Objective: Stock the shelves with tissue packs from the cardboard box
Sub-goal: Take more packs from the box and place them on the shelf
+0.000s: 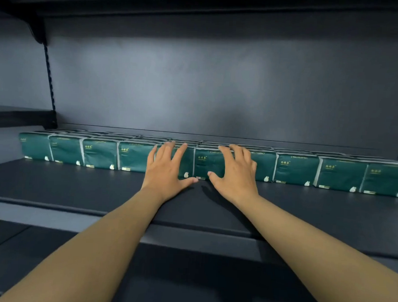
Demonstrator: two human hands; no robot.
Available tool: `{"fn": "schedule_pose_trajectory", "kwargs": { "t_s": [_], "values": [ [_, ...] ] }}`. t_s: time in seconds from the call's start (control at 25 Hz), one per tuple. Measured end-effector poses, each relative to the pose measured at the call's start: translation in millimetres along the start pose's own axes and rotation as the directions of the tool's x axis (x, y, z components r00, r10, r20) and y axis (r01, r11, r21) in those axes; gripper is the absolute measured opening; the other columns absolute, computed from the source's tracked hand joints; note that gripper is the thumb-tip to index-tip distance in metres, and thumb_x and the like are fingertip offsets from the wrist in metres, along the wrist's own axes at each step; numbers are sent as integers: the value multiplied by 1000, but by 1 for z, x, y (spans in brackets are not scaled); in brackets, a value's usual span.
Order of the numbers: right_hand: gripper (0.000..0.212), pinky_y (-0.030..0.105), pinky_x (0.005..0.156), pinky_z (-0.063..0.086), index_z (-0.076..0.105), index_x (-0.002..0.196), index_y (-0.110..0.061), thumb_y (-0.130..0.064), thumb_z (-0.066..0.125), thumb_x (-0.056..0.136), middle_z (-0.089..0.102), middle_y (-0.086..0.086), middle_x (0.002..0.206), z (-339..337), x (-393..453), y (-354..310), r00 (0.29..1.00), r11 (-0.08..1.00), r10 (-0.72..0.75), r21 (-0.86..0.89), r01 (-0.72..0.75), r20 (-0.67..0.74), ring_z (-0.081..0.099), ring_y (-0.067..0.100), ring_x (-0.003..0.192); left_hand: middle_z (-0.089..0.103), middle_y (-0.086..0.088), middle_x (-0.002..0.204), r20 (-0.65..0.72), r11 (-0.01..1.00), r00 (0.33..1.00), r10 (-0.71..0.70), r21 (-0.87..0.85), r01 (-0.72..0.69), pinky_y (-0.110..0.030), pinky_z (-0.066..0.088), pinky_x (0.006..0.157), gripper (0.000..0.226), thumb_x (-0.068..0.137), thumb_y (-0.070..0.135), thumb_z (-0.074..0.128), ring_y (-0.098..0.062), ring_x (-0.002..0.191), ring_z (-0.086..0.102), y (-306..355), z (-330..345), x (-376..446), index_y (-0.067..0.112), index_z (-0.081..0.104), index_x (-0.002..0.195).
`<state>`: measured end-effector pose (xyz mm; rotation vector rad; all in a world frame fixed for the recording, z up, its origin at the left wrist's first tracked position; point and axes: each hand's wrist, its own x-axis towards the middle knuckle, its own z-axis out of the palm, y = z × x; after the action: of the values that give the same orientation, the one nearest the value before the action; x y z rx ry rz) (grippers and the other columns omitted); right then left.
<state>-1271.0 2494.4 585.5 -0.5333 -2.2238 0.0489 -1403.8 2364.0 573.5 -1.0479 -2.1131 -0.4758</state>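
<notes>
1. Two bare hands are held flat against a row of dark green tissue packs (295, 167) on a dark grey shelf (78, 186).
2. The left hand (167, 170) is pressed against the front face of one pack (188, 164) just left of the row's middle, with its fingers straight and spread toward 12 o'clock and its thumb pointed toward 3 o'clock along the pack's lower edge.
3. The right hand (236, 173) is laid on the neighbouring pack (206, 165) at 3 o'clock of the first, with its fingers spread and only slightly bent over the top edge and its thumb pointed toward 9 o'clock.
4. Neither hand is closed around anything; both are spread open, and the two thumbs are seen near each other but apart.
5. The front row is formed by about ten packs set side by side, upright on their long edges, from 9 o'clock to 3 o'clock across the shelf.
6. More packs are glimpsed behind the front row, toward 12 o'clock; their number cannot be told.
7. A grey back panel (219, 83) is seen above the packs, and a notched upright (49, 75) at 10 o'clock.
8. Another dark shelf (188, 276) is seen lower down at 6 o'clock, beneath the forearms.
</notes>
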Motion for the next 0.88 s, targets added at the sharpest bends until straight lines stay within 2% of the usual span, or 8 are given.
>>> {"fn": "schedule_pose_trajectory", "kwargs": {
  "t_s": [0.12,0.24,0.36,0.48,0.56,0.64,0.8,0.88],
  "values": [
    [60,40,106,21,39,137,-23,-43,59,84,31,0,144,-31,-45,-31,1000,1000,-16,5,16,4,18,21,135,23,-8,153,10,996,1000,7,-91,-6,-40,10,115,92,77,70,54,-23,141,18,-10,-41,-42,24,20,150],
    [56,38,105,23,41,136,-23,-41,59,85,33,-1,143,-58,-95,-72,999,999,31,-17,-31,7,21,19,134,22,-9,154,58,981,997,41,-189,-30,-39,15,114,88,80,68,52,-24,142,18,-39,-81,-104,25,20,150],
    [51,37,104,24,44,133,-22,-37,59,86,36,-2,140,-73,-165,-125,993,992,121,38,-121,12,25,17,131,20,-11,155,154,978,984,86,-203,-53,-40,18,114,88,81,67,52,-25,142,18,-82,-112,-189,23,20,150],
    [50,38,104,25,46,132,-21,-35,60,87,38,-2,139,-69,-243,-168,980,986,163,29,-167,114,28,18,131,24,-14,154,290,973,954,79,-231,-11,-43,24,111,88,80,65,57,-29,141,24,-121,-118,-286,20,25,149],
    [50,37,105,25,46,133,-22,-36,60,87,37,-2,140,-57,-293,-190,958,982,184,-5,-188,218,27,18,131,14,-11,157,469,980,879,84,-200,13,-39,19,114,88,83,68,48,-26,144,16,-143,-115,-354,23,14,151],
    [50,36,106,24,43,135,-24,-38,57,89,36,-4,140,-37,-336,-203,932,978,201,-13,-207,300,26,16,132,5,-9,159,590,984,803,88,-175,21,-37,14,116,86,87,68,41,-24,146,8,-160,-102,-412,25,5,152],
    [47,37,103,28,46,133,-22,-35,58,89,40,-2,136,18,-415,-210,876,970,222,-2,-245,427,29,18,129,8,-11,158,723,978,688,69,-185,97,-40,17,114,84,87,66,42,-27,145,10,-169,-68,-506,25,10,152],
    [44,40,103,34,50,129,-19,-31,60,88,46,1,130,49,-454,-203,847,962,221,37,-271,484,36,22,125,1,-8,159,807,986,589,51,-136,100,-39,13,115,79,90,65,38,-25,146,5,-165,-48,-545,28,5,152]
  ]
}}
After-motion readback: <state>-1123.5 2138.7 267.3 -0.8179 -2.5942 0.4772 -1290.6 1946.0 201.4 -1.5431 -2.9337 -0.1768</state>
